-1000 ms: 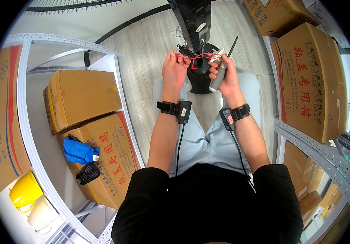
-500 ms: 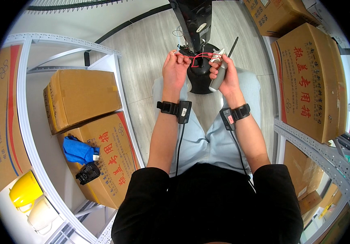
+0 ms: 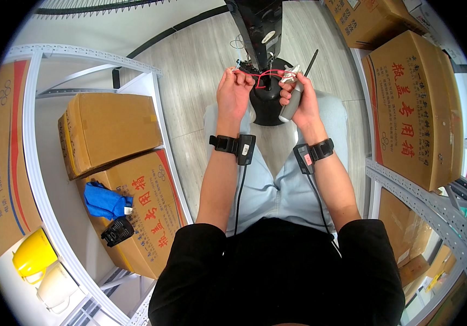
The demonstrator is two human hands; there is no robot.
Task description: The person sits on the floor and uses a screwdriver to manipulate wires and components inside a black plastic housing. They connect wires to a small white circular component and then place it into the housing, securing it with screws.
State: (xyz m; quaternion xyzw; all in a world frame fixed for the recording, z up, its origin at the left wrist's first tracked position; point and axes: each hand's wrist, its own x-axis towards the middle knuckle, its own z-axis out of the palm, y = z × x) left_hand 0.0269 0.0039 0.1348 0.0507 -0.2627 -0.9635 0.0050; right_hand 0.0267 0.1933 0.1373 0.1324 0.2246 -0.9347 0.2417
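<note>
Before me stands a black tapered column (image 3: 258,32) on a round black base (image 3: 270,113), with dark wiring low on it. My left hand (image 3: 233,92) is closed, fingertips pinched on the end of a thin red wire (image 3: 266,72). A small light-blue bit shows just above those fingertips. The wire loops across in front of the column to my right hand (image 3: 302,103). That hand is closed around a screwdriver (image 3: 292,104) with a grey handle, its dark shaft pointing up and away. It also holds a small white part (image 3: 291,74) between thumb and fingers, beside the wire.
Metal shelving with cardboard boxes (image 3: 113,130) flanks me on the left, a blue cloth (image 3: 105,200) and a black clip-like piece (image 3: 117,232) on the lower box. Yellow (image 3: 33,252) and white cups stand lower left. More boxes (image 3: 407,111) fill the right shelf.
My left fingertips have shifted very slightly, and the light-blue bit above them sits a little differently. The right hand keeps its hold on the screwdriver and white part.
</note>
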